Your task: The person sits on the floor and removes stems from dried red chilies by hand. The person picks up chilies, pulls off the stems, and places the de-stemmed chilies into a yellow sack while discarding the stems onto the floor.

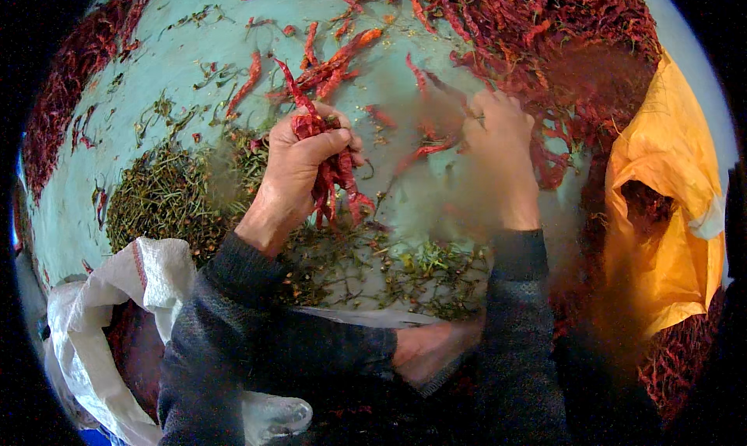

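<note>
My left hand (pixel 286 166) is closed around a bunch of dried red chillies (pixel 334 180). One chilli sticks up above the fist, and several hang below it. To the right, my right hand (pixel 501 122) is over the near-left edge of a big pile of dried red chillies (pixel 543 14). Its fingers are curled and partly blurred, and a dark chilli tip lies against them; whether they grip it is unclear. Loose chillies (pixel 335 67) lie on the pale green surface (pixel 175 43) beyond my left hand.
A heap of green stems (pixel 175 198) lies left of my left wrist, with scattered stems (pixel 437 265) in front of me. A white woven sack (pixel 76 341) stands open at lower left. An orange-yellow sack (pixel 665 212) is at right. More chillies (pixel 87 78) are heaped at far left.
</note>
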### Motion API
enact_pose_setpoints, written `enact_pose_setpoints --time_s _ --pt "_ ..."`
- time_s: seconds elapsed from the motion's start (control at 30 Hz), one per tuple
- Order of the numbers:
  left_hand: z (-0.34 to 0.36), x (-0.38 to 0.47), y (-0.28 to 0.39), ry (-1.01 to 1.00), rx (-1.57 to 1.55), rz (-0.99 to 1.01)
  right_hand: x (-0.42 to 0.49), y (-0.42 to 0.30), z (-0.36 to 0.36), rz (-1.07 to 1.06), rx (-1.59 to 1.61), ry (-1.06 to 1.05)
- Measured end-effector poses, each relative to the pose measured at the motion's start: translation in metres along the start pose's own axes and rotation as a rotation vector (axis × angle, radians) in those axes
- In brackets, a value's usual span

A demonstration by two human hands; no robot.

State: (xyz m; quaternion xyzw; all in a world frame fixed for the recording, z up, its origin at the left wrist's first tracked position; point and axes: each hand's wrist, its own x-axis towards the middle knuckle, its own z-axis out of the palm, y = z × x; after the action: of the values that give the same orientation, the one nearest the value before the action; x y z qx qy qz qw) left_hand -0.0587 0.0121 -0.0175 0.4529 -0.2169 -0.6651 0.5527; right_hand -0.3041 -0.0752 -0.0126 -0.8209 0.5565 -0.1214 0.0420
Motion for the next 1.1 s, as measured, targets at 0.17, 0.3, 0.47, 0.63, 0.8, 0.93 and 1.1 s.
enact_pose_setpoints --time_s 0.17,0.3,0.47,0.63,0.8,0.93,1.1 --pt "-0.001 0.001 0.0 -0.024 -0.084 -0.079 0.003 -0.036 -0.023 0.112 0.647 -0.114" --pt "0.003 -0.003 -0.002 -0.027 -0.06 -0.079 -0.001 -0.068 -0.027 -0.047 0.683 -0.155" --pt "0.014 -0.007 -0.007 -0.046 -0.058 0.005 -0.01 -0.093 -0.01 -0.249 0.604 -0.085" --pt "0.01 -0.006 -0.008 -0.014 -0.103 -0.031 -0.017 -0.105 -0.014 0.006 0.795 -0.278" --pt "0.007 -0.008 -0.009 -0.071 0.104 -0.061 -0.029 -0.108 -0.01 0.018 0.621 -0.199" --pt "0.015 -0.014 -0.024 -0.098 0.704 0.573 -0.039 -0.112 -0.014 -0.01 0.552 -0.072" --pt "0.031 -0.038 -0.023 -0.372 0.889 0.907 -0.042 -0.088 0.001 0.232 0.551 -0.026"
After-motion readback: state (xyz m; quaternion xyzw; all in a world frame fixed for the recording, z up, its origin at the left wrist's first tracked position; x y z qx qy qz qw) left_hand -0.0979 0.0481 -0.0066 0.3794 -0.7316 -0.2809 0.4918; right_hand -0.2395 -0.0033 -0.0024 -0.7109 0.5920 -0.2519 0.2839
